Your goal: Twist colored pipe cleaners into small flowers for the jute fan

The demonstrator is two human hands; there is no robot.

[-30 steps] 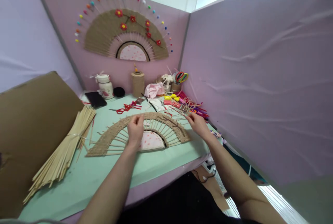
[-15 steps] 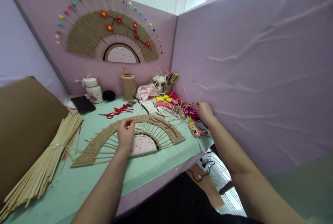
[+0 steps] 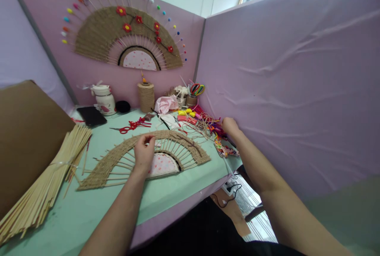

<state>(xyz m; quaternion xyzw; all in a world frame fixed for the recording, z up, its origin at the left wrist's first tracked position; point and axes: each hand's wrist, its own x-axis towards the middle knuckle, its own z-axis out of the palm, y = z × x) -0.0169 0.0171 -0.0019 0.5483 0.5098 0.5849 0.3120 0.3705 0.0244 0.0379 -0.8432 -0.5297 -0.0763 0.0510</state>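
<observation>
A half-round fan of thin sticks woven with jute twine lies flat on the mint-green table. My left hand rests on its middle, above the pink paper centre, fingers pinched together on the woven band. My right hand is out at the right edge of the table, in a tangle of loose twine and coloured pipe cleaners; its fingers are curled and hidden behind the knuckles.
A thick bundle of bamboo sticks lies at the left beside a brown cardboard sheet. Red scissors, a twine spool, a white jar and a black phone sit at the back. A finished fan hangs on the pink wall.
My right hand left the fan's right end and went to the right, into the twine and pipe cleaners by the wall. My left hand stayed on the fan.
</observation>
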